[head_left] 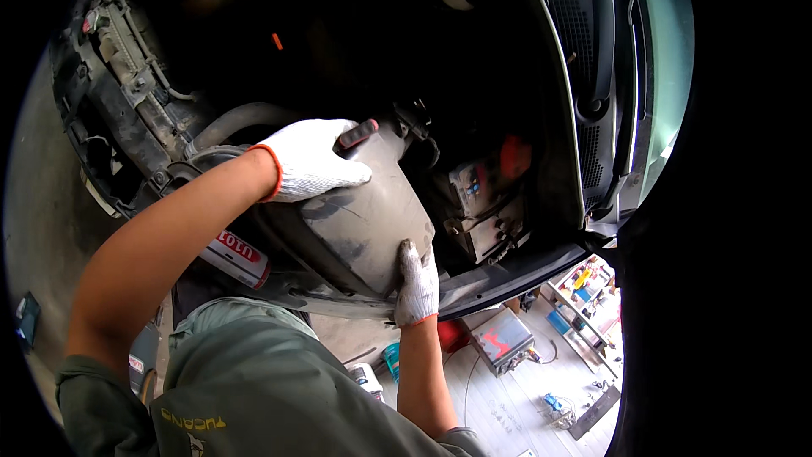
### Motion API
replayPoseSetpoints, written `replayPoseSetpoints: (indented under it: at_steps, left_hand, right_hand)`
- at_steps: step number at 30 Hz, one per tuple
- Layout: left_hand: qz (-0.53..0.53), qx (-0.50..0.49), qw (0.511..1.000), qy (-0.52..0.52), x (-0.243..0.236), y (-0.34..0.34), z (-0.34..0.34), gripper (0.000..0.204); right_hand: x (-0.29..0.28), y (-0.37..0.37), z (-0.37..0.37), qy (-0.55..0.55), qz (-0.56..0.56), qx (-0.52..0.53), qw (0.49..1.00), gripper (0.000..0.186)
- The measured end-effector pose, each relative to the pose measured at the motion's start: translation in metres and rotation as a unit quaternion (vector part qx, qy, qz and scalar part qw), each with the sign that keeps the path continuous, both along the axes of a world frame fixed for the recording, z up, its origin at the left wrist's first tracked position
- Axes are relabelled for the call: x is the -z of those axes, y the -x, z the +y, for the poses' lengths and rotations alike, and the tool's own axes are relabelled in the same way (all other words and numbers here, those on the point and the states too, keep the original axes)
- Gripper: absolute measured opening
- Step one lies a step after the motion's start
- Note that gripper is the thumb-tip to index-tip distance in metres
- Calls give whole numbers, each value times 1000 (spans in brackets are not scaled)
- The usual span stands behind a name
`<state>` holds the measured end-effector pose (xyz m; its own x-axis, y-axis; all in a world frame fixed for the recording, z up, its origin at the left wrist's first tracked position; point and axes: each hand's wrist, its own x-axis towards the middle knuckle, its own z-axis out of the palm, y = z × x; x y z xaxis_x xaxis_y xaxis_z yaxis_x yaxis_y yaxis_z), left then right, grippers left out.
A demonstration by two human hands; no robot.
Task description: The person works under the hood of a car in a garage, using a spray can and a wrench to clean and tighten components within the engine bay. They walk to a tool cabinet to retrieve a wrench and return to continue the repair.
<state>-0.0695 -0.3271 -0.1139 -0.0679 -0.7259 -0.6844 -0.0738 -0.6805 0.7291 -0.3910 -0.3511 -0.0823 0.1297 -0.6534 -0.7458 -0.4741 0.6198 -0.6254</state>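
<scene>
Nearest the camera: wearer's dark green shirt, torso leaning in on the near side of the grey cover, a dusty, box-shaped part sitting in the near side of the open engine bay; that cover is the landmark here. Left hand, in a white knit glove with orange cuff, lies over the cover's far-left part, fingers closed around a red-and-black handle that pokes out past the index finger; far end of it hidden, so can't tell what tool. Probably kept in the palm so the same hand can also bear on the cover. Right hand, gloved too, grips the cover's near-right edge, thumb on top, other fingers mostly out of sight; likely pinched there because the edge gives purchase, with the two hands at opposite ends to steady it. Can't tell if the cover is loose or seated. Right of the cover: battery-like box, apart from the right hand. Left of the cover, near side: white-and-red can, partly behind the left forearm, maybe parked there for easy reach. Beyond the cover, up-left: grey hose. Below the cover to the right, on the floor: metal case.
</scene>
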Motion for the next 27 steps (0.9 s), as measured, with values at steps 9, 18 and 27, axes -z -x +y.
replayPoseSetpoints:
  at_steps: [9, 18, 27]
  left_hand:
    - [83, -26, 992, 86, 10, 6, -10, 85]
    - [41, -57, 992, 106, 10, 25, -14, 88]
    - [-77, -24, 991, 108, -5, 38, -15, 90]
  right_hand:
    - [9, 13, -2, 172, 87, -48, 980, 69]
    - [12, 15, -4, 176, 100, -33, 979, 62]
    - [8, 24, 3, 86, -30, 100, 991, 60]
